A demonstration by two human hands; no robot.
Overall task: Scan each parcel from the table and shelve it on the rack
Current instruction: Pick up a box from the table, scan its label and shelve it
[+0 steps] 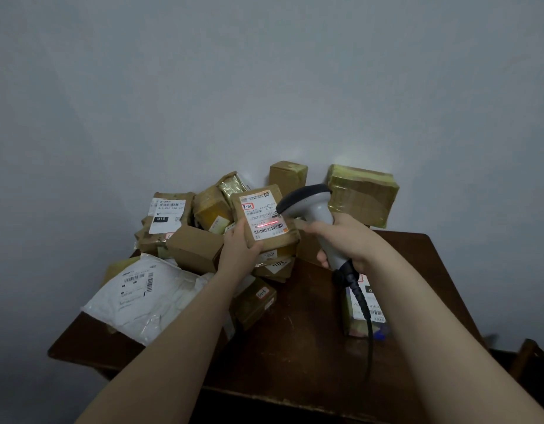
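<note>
My left hand grips a small brown cardboard parcel by its lower left corner and holds it up above the pile, its white label facing me. A red scan line crosses the label just above the barcode. My right hand grips the handle of a grey handheld scanner, whose dark head points at the label from the right. The scanner's black cable hangs down over the table.
A dark wooden table stands against a grey wall. Several cardboard parcels are piled at its back, with a white plastic mailer at the left and a labelled parcel under my right wrist. A dark chair edge shows at right.
</note>
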